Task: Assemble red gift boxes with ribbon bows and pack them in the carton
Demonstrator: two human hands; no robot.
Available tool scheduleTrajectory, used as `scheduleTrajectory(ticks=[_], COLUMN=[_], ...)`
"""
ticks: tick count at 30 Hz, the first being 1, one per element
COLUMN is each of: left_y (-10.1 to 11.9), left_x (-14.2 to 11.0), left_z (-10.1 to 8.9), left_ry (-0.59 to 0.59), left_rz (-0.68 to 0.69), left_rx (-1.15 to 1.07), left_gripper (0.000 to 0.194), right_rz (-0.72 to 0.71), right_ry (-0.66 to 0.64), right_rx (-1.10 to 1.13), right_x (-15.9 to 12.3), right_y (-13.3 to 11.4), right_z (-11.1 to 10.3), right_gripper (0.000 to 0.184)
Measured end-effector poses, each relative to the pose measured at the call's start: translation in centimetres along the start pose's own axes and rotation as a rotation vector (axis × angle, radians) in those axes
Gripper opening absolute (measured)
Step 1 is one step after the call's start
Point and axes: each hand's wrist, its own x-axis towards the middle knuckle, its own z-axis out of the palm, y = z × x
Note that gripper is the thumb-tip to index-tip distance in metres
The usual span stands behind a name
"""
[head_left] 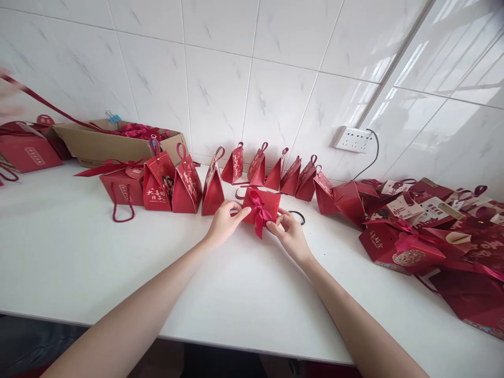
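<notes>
You are holding the small red box (273, 200) above the white table (236, 294), left hand (221, 224) and right hand (293, 237) pinching its sides, fingers mostly closed, its bow (261, 212) already looking tied while looped boxes (188, 190) are standing behind, anything left undone being unclear.

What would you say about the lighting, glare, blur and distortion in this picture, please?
Head view: window-like glare streaks the upper-right wall; another person's hand at the far left is blurred, while the left hand, right hand and bow look fairly clear. Head view: edges seem stretched, shadows on the table are soft.
</notes>
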Motion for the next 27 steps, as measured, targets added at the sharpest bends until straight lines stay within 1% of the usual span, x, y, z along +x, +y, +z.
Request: scheduleTrajectory(ticks=[3, 6, 10, 14, 16, 18, 21, 23, 24, 25, 26, 27], left_y=[-0.1, 0.0, 0.3, 0.0, -0.3, -0.7, -0.7, -0.4, -0.3, -0.1, 0.0, 0.1], left_x=[0.0, -0.1, -0.3, -0.2, -0.1, -0.2, -0.3, -0.3, -0.2, -0.1, 0.0, 0.2], left_z=[0.0, 0.0, -0.2, -0.4, -0.5, -0.5, -0.6, -0.8, -1.0, -1.1, -1.2, -1.2], left_ry=[-0.016, -0.082, -0.198, -0.330, -0.352, -0.342, -0.363, -0.388, -0.371, -0.320, -0.231, -0.117], left_rz=[0.046, 0.085, 0.096, 0.121, 0.128, 0.131, 0.170, 0.180, 0.157, 0.114, 0.064, 0.023], left_rx=[-0.042, -0.032, 0.003, 0.020, 0.073, 0.135, 0.204, 0.212, 0.203, 0.190, 0.175, 0.158], left_gripper=[0.028, 0.023, 0.019, 0.018, 0.016, 0.016, 0.016, 0.023, 0.031, 0.038, 0.041, 0.041], right_rz=[0.063, 0.115, 0.125, 0.113, 0.103, 0.104, 0.104, 0.095, 0.089, 0.087, 0.084, 0.078], right_ry=[-0.001, 0.051, 0.104, 0.093, 0.077, 0.062, 0.046, 0.047, 0.051, 0.052, 0.049, 0.041], right_rx=[0.170, 0.297, 0.298, 0.302, 0.303, 0.287, 0.242, 0.223, 0.220, 0.217, 0.212, 0.203], right_x=[0.1, 0.3, 0.4, 0.4, 0.3, 0.3, 0.3, 0.3, 0.3, 0.3, 0.3, 0.3], right_y=[-0.3, -0.5, -0.6, -0.6, -0.5, -0.4, -0.2, 0.0, 0.0, 0.0, 0.0, 0.0], right_z=[0.1, -0.1, -0.4, -0.5, -0.4, -0.4, -0.3, -0.3, -0.3, -0.2, -0.2, -0.2], right_gripper=[0.042, 0.044, 0.043, 0.042, 0.041, 0.038, 0.033, 0.031, 0.031, 0.030, 0.030, 0.030])
